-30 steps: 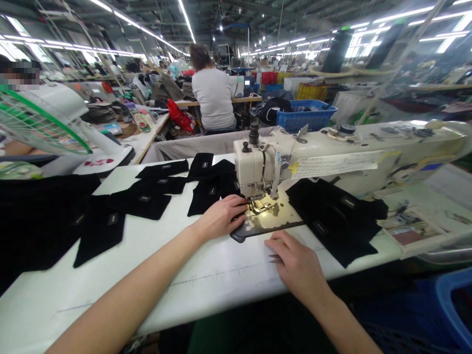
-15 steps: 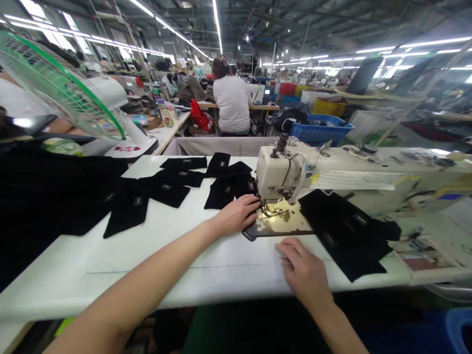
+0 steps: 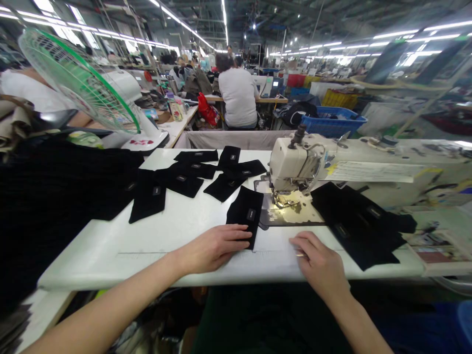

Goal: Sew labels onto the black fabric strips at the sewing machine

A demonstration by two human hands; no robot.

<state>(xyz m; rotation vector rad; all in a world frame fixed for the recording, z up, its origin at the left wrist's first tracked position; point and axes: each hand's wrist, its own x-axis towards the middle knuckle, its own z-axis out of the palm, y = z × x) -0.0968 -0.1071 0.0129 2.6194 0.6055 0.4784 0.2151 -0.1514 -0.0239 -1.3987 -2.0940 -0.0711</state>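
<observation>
My left hand (image 3: 221, 244) lies on the lower part of a black fabric piece (image 3: 246, 209), its fingers stretched out and flat. This piece bears a small label (image 3: 251, 214) and rests just left of the sewing machine (image 3: 289, 164). My right hand (image 3: 320, 263) hovers near the table's front edge, below the metal machine plate (image 3: 295, 218). Its fingers are curled together, and a small yellowish bit, perhaps a ring, shows at them; what they hold, if anything, I cannot make out. Under the needle, the presser foot (image 3: 285, 202) has no cloth visible.
Several labelled black pieces (image 3: 182, 183) are spread on the white table (image 3: 177, 231), with a black fabric heap (image 3: 55, 182) at the left. More black pieces (image 3: 357, 223) overlap right of the needle. A green-rimmed fan (image 3: 84, 81) stands behind; a person (image 3: 239, 93) sits ahead.
My left hand has moved from beside the needle toward the front edge, drawing a labelled black piece along. My right hand stays near the front edge, fingers still curled. The view has shifted left.
</observation>
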